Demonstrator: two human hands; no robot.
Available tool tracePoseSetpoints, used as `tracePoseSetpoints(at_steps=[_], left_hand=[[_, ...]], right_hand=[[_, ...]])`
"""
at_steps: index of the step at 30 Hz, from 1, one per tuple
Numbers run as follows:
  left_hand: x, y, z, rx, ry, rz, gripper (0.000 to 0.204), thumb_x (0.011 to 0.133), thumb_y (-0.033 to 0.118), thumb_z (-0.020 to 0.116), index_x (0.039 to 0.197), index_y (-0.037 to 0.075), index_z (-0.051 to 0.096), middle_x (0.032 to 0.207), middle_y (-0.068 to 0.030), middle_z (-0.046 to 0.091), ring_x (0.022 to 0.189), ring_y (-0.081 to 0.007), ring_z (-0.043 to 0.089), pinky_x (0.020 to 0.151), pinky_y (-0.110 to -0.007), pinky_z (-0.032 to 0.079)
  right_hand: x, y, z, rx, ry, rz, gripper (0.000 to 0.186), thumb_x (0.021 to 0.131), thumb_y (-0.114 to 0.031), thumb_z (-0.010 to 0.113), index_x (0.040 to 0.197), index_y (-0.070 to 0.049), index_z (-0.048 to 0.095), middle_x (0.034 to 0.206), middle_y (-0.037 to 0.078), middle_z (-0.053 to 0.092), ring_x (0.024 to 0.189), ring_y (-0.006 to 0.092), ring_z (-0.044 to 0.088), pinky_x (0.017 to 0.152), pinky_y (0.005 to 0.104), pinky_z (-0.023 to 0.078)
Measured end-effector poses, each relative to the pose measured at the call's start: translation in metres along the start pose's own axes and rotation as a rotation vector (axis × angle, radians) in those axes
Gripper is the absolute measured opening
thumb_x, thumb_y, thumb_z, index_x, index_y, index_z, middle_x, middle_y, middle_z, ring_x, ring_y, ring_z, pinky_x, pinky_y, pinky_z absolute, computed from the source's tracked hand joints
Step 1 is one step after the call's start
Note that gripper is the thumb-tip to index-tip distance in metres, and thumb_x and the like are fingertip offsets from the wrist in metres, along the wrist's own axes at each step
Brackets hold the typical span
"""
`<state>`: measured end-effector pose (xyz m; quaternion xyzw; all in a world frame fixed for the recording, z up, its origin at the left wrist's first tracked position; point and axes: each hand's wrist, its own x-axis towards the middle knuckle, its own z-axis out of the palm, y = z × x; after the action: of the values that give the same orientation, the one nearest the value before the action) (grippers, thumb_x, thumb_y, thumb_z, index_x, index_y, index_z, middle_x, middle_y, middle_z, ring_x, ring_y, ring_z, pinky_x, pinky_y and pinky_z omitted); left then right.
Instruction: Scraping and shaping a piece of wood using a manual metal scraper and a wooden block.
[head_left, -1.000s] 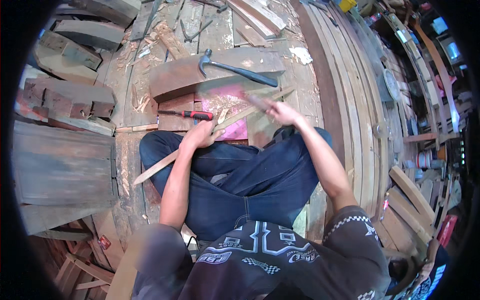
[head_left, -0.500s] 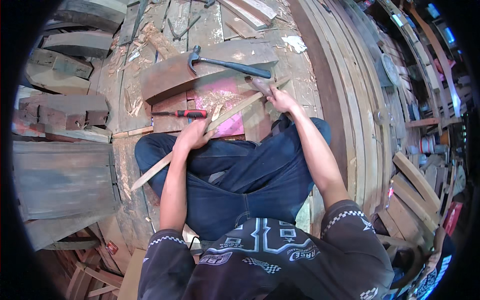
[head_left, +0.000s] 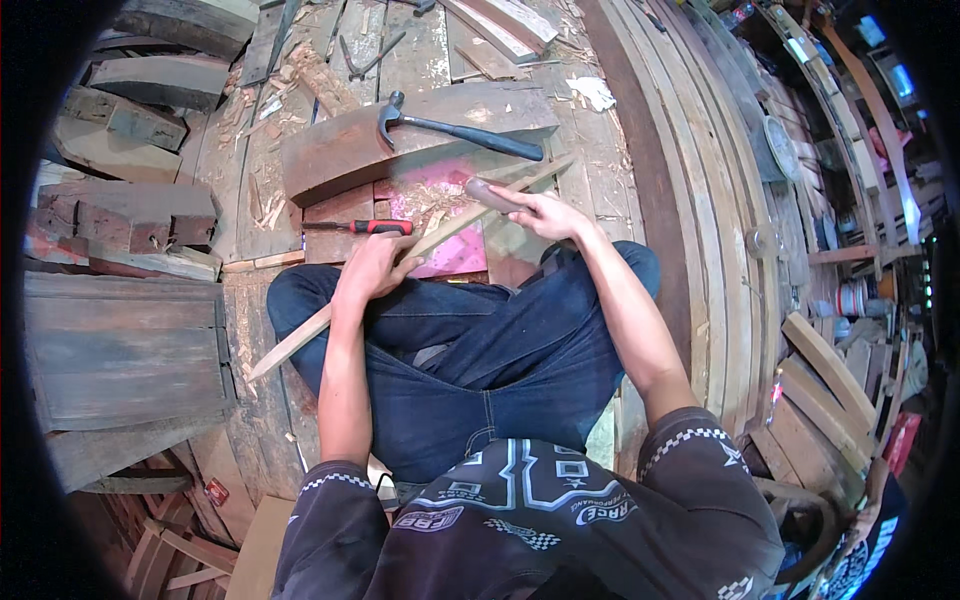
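A long, narrow wooden strip [head_left: 448, 231] slants from my left knee up toward the far right. My left hand [head_left: 372, 268] is closed around its middle, above my crossed legs. In my right hand [head_left: 552, 216] is a small brownish, rounded block [head_left: 489, 194], pressed against the upper part of the strip; its exact kind is unclear. Just beyond my left hand lies a screwdriver-like tool [head_left: 375, 227] with a red and black handle. Farther off, a claw hammer [head_left: 455, 130] rests on a thick curved timber [head_left: 335, 160].
A pink sheet [head_left: 460, 255] with wood shavings lies under the strip. Pincers [head_left: 370, 57] sit at the back among scraps. Long boards [head_left: 725, 230] run along my right, with a stack of timber [head_left: 130, 225] on the left. A crumpled white piece [head_left: 592, 93] lies at the back right.
My right hand has slid the block along the strip, leftward and toward me. The strip has shifted slightly, its near end a little farther left. My left hand keeps its hold.
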<state>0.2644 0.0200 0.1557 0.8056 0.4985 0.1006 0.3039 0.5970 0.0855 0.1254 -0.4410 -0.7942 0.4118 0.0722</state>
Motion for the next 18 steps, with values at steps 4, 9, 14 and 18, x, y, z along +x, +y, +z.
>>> tracePoseSetpoints(at_steps=[4, 9, 14, 18], left_hand=[[-0.01, -0.012, 0.002, -0.066, 0.076, 0.026, 0.027, 0.083, 0.023, 0.066, 0.104, 0.007, 0.065, 0.092, -0.0202, 0.064, 0.089, -0.04, 0.06, 0.073, -0.046, 0.048], [-0.005, -0.012, 0.004, -0.122, 0.06, 0.042, 0.026, 0.082, 0.023, 0.066, 0.103, 0.007, 0.066, 0.091, -0.0202, 0.064, 0.09, -0.0395, 0.06, 0.073, -0.045, 0.048], [-0.016, -0.019, 0.004, -0.097, 0.077, 0.002, 0.027, 0.082, 0.023, 0.066, 0.104, 0.007, 0.066, 0.091, -0.0207, 0.064, 0.089, -0.0397, 0.06, 0.073, -0.044, 0.048], [-0.004, -0.007, 0.0, -0.101, 0.044, 0.019, 0.028, 0.082, 0.024, 0.066, 0.105, 0.007, 0.066, 0.092, -0.021, 0.064, 0.089, -0.0398, 0.06, 0.074, -0.044, 0.048]], right_hand=[[0.004, -0.001, 0.004, -0.115, 0.023, -0.012, 0.058, 0.094, -0.021, 0.053, 0.147, -0.031, 0.031, 0.1, 0.018, 0.068, 0.083, 0.0313, 0.066, 0.079, 0.0384, 0.05], [0.006, 0.033, -0.004, -0.224, 0.196, 0.284, 0.062, 0.09, -0.012, 0.052, 0.147, -0.024, 0.03, 0.114, 0.017, 0.065, 0.109, 0.0332, 0.061, 0.097, 0.0415, 0.046], [0.0, -0.035, -0.003, 0.047, -0.238, 0.276, 0.059, 0.095, -0.019, 0.051, 0.148, -0.029, 0.028, 0.11, 0.011, 0.068, 0.089, 0.025, 0.065, 0.086, 0.0344, 0.051], [0.0, 0.04, -0.013, -0.186, 0.218, 0.144, 0.055, 0.098, -0.025, 0.051, 0.148, -0.028, 0.029, 0.106, 0.01, 0.067, 0.084, 0.0202, 0.065, 0.074, 0.0325, 0.051]])
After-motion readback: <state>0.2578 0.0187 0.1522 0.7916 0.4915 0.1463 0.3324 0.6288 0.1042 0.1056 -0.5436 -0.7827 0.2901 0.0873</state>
